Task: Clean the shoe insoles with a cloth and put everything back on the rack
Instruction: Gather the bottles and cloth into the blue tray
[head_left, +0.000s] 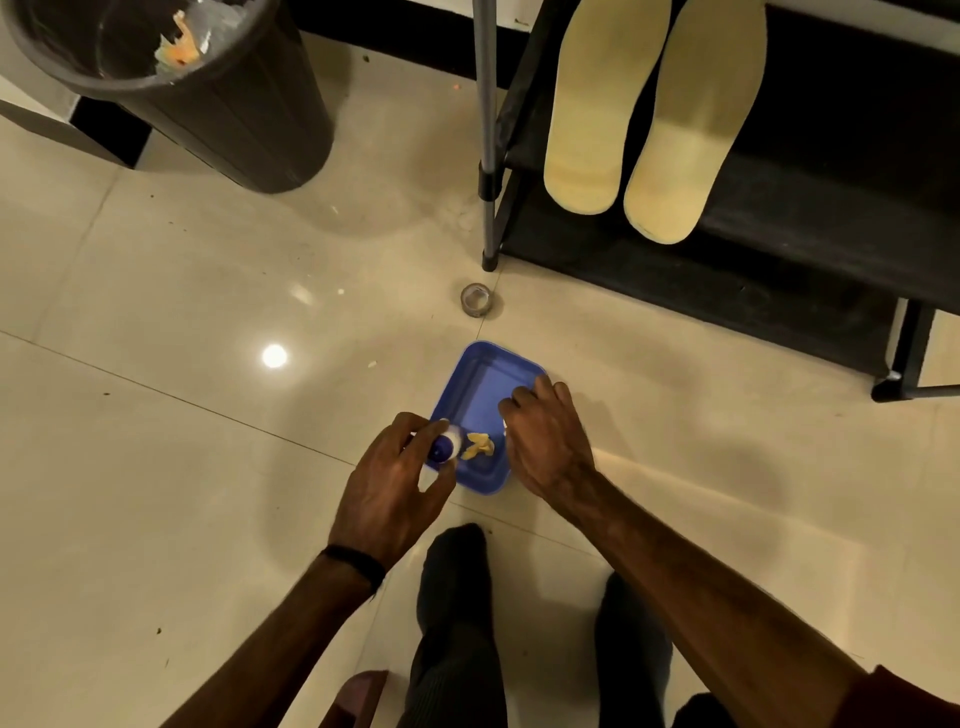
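- Two yellow insoles (654, 119) lay on the black rack (810, 218), beyond the blue tray (480, 376).
- Our left hand (392, 483) gripped a small blue-capped bottle (445, 448) over the tray, likely to wet the yellow cloth (478, 446) inside.
- Our right hand (550, 441) curled over the tray's rim, apparently steadying it.

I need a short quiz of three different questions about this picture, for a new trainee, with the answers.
1. True or false: both insoles lie on the rack.
2. Which hand grips the small bottle? A) left hand B) right hand
3. Fill in: the yellow cloth lies inside the blue ____.

Key
1. True: they lie side by side on a shelf, their near ends overhanging its front edge.
2. A. The right hand rests at the tray's right rim.
3. tray
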